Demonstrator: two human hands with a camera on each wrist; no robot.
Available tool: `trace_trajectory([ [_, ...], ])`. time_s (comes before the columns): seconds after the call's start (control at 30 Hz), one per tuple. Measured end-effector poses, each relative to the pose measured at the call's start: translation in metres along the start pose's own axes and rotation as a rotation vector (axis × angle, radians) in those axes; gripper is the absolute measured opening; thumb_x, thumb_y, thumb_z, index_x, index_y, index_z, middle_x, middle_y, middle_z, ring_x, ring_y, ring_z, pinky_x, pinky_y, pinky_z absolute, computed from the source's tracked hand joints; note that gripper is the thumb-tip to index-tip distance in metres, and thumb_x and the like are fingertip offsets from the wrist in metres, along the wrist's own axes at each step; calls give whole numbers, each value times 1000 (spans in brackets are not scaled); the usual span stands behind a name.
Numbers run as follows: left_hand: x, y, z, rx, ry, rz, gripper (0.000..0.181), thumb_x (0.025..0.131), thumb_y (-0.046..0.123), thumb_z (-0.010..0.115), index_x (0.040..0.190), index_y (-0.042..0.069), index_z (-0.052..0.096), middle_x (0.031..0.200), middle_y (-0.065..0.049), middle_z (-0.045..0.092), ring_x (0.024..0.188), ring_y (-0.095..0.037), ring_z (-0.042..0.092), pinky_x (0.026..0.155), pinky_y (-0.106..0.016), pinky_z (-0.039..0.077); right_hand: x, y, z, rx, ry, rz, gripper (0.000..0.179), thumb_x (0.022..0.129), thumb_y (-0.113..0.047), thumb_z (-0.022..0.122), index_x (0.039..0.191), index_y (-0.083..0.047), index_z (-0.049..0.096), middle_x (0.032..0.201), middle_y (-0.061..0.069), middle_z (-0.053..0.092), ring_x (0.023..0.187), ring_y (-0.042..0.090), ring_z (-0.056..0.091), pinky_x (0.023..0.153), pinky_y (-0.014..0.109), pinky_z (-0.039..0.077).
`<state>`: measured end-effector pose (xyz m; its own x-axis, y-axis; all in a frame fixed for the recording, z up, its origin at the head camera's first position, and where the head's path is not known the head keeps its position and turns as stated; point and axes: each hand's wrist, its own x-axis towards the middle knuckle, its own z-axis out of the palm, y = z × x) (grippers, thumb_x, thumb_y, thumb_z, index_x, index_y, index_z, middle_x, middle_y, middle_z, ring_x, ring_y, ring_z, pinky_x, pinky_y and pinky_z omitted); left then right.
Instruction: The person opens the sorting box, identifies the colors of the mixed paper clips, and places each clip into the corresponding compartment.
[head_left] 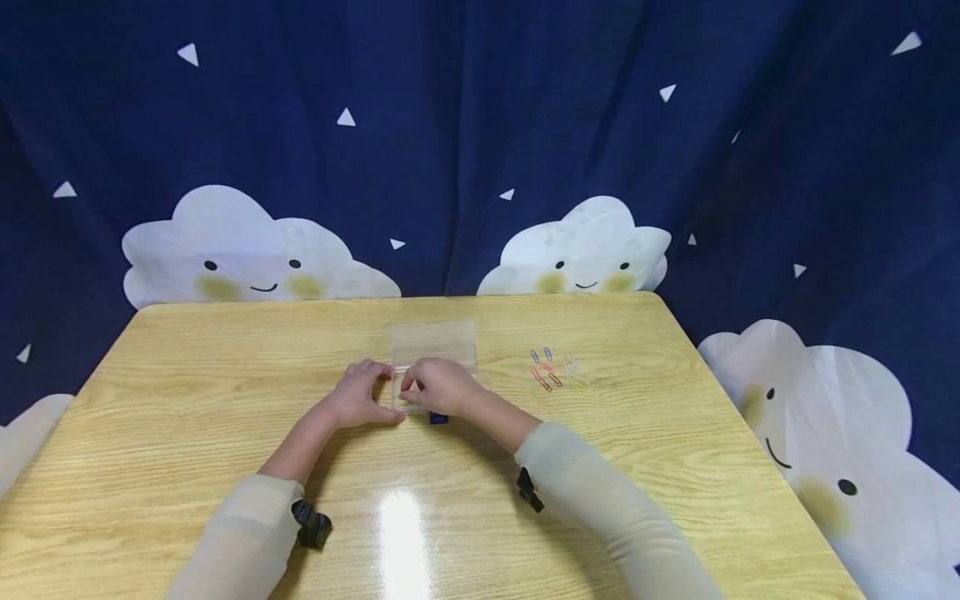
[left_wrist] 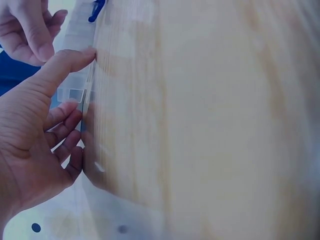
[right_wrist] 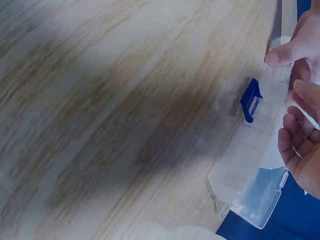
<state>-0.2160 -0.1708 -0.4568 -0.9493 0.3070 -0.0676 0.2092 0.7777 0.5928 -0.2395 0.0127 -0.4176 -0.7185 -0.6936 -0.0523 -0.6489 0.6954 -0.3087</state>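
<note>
A clear plastic box (right_wrist: 235, 165) with a blue latch (right_wrist: 251, 101) on its front sits on the table, its transparent lid (head_left: 433, 338) folded back behind it. My left hand (head_left: 358, 396) holds the box at its left end, thumb along the front edge and fingers round the side. Over the box's left part reaches my right hand (head_left: 438, 385), its fingers bent down with thumb and forefinger close together. In the right wrist view, part of this hand is cut off by the frame edge. I cannot tell whether a small thing is between its fingertips.
Several paper clips (head_left: 546, 381) in blue, red, white and yellow lie spread on the wooden table (head_left: 225, 375), right of the box. A dark blue curtain (head_left: 450, 150) with clouds hangs behind the table's far edge. Light glares on the tabletop nearer me.
</note>
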Motion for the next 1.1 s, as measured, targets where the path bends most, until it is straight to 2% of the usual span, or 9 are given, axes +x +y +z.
trace_trajectory([
  [0.37, -1, 1, 0, 3, 23, 18, 70, 66, 36, 82, 120, 1, 52, 122, -19, 51, 112, -36, 41, 95, -50, 38, -12, 21, -13, 12, 55, 44, 17, 89, -29, 63, 93, -16, 73, 79, -5, 63, 68, 7, 51, 61, 20, 40],
  [0.87, -3, -3, 1, 2, 15, 20, 73, 66, 37, 81, 121, 0, 51, 123, -20, 50, 114, -37, 39, 96, -50, 36, -44, 63, -37, 32, 121, 142, 16, 88, -25, 64, 90, -12, 72, 71, -2, 58, 62, 9, 46, 57, 22, 36],
  [1.1, -2, -2, 1, -6, 17, 26, 72, 66, 36, 81, 121, 0, 52, 123, -20, 50, 113, -37, 40, 96, -50, 37, -62, 90, -39, 48, 139, 192, 16, 89, -26, 63, 90, -12, 72, 72, -2, 56, 63, 10, 45, 59, 24, 36],
])
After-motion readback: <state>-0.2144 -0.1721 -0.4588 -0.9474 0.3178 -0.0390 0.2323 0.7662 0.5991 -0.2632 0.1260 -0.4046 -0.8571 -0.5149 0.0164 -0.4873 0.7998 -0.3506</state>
